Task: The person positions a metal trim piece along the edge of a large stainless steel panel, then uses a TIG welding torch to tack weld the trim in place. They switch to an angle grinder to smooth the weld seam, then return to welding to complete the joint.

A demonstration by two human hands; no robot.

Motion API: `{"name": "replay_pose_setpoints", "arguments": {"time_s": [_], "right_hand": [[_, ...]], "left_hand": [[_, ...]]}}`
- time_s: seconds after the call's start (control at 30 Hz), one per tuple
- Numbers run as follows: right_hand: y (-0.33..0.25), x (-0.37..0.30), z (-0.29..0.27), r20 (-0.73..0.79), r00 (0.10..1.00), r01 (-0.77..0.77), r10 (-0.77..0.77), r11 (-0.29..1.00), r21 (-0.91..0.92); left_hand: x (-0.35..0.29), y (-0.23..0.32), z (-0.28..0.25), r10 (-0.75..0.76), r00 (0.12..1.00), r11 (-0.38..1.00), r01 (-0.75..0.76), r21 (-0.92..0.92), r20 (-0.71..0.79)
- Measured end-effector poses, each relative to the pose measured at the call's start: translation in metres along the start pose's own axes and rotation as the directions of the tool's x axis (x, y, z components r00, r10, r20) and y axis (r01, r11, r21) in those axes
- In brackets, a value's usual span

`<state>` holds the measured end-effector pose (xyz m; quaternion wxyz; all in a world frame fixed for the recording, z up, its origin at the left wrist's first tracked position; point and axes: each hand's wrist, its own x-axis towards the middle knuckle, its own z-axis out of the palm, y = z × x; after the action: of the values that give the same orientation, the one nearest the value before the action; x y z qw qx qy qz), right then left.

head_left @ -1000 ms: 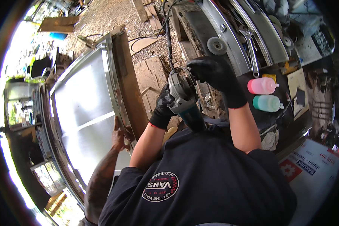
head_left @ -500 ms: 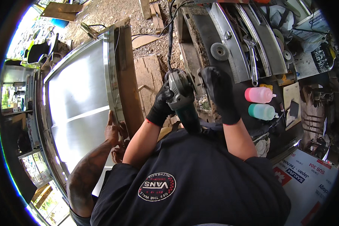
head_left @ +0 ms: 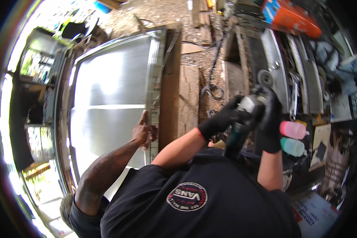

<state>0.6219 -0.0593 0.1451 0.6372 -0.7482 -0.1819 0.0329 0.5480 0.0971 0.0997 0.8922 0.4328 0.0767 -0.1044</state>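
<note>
Over on the left, a big shiny metal panel (head_left: 111,79) lies beside a long wooden board (head_left: 169,87), a co-worker's hand (head_left: 142,133) at its edge, one finger out along it, perhaps to steady it. Across from it sit metal channels (head_left: 276,65) and an orange box (head_left: 291,20). The grinder (head_left: 248,104) is held before the person's chest, near the bench side, seemingly so both hands can reach its head. The left hand (head_left: 225,119) is curled around its neck; the right hand (head_left: 270,115) bends over the head's far side, but blur hides how firmly it grips. A wrench (head_left: 294,97), a pink bottle (head_left: 293,129) and a small wheel (head_left: 265,78) lie close by, probably for easy reach.

Half a second ago, the right hand stood apart from the grinder's head; now they overlap, and more of the orange box shows.
</note>
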Motion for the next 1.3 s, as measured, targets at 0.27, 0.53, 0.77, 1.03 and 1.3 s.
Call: {"name": "replay_pose_setpoints", "arguments": {"time_s": [0.27,0.53,0.77,1.03,1.3], "right_hand": [[0.015,-0.008,-0.015,-0.163,0.983,-0.081,0.081,0.997,0.006],[0.039,-0.081,-0.033,0.178,0.983,-0.025,0.043,0.994,-0.105],[0.054,-0.079,-0.028,-0.146,0.989,-0.018,-0.038,0.93,-0.366],[0.15,-0.089,-0.064,-0.282,0.951,-0.197,0.126,0.95,-0.242],[0.056,-0.126,-0.113,-0.218,0.96,-0.256,0.176,0.867,-0.427]], "left_hand": [[0.015,-0.074,0.001,0.304,0.953,0.941,-0.301,0.158,0.004],[0.044,-0.053,0.019,0.088,0.996,0.984,-0.082,0.158,-0.033],[0.097,-0.066,0.013,-0.082,0.993,0.997,0.081,0.018,0.086],[0.127,-0.106,0.043,-0.206,0.973,0.742,0.228,0.631,-0.109],[0.145,-0.09,0.023,-0.246,0.962,0.222,0.172,0.96,-0.116]]}}
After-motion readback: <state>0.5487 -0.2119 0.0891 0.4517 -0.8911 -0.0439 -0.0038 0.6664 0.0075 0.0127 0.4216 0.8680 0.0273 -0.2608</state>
